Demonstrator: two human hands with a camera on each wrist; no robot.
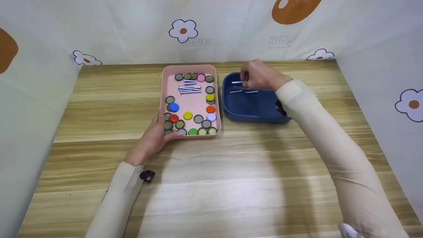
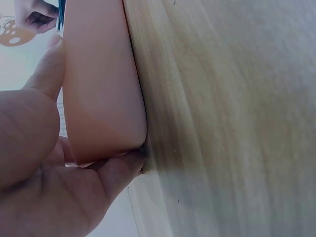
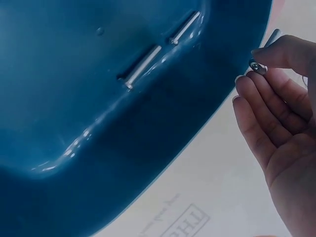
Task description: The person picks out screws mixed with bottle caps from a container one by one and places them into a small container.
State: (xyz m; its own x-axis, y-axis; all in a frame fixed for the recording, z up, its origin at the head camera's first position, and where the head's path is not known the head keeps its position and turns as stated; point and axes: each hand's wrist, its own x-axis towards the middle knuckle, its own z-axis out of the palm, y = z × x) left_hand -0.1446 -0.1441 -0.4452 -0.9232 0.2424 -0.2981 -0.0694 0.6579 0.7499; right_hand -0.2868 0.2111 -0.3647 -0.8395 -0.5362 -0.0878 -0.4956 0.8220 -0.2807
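Observation:
My left hand (image 1: pixel 152 137) grips the near left corner of a pink tray (image 1: pixel 163 84), thumb over the near rim and fingers along the left side. From the left wrist, the tray's outer wall (image 2: pixel 103 79) stands between thumb and fingers. Over the far left part of a blue tray (image 1: pixel 257 118), my right hand (image 1: pixel 261 75) pinches a silver screw (image 1: pixel 237 82) between thumb and forefinger. Its cross-slotted head (image 3: pixel 257 67) faces the right wrist camera. Two more screws lie on the blue tray's floor, one screw (image 3: pixel 142 67) nearer that camera than the other screw (image 3: pixel 185 28).
Inside the pink tray, several screws (image 1: pixel 189 89) lie in a small pile toward the far end. Around them sit bottle caps, among them a blue cap (image 1: pixel 173 107) and a green cap (image 1: pixel 193 132). A flower-printed curtain (image 1: pixel 142 29) rises behind the wooden table (image 1: pixel 198 185).

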